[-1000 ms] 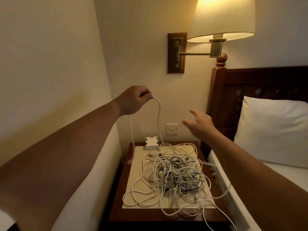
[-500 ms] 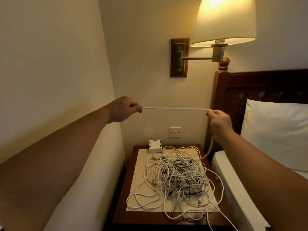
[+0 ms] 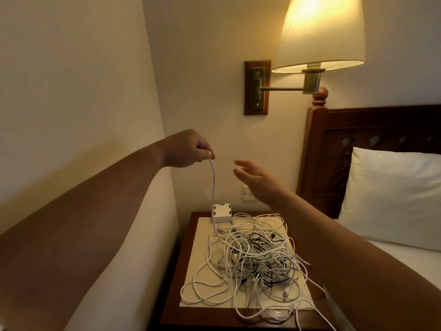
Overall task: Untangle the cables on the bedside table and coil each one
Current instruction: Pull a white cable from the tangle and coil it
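- Lifting one white cable (image 3: 213, 185) out of the tangle (image 3: 253, 256) is, I judge, the step in hand. I'd raise it slowly and straight up so the loops slide off rather than cinch tight.
- I'd bring the other hand in low on the strand and run along it, shaking snags loose instead of yanking.
- Left hand (image 3: 188, 150): fingers curled, pinching the top of the cable between thumb and fingertips; the strand hangs down into the pile.
- Right hand (image 3: 257, 180): fingers spread and relaxed, holding nothing, hovering near the hanging strand.
- The tangle lies on a cream mat (image 3: 200, 244) on the bedside table (image 3: 202, 316), with a small white box (image 3: 222, 213) at the back.
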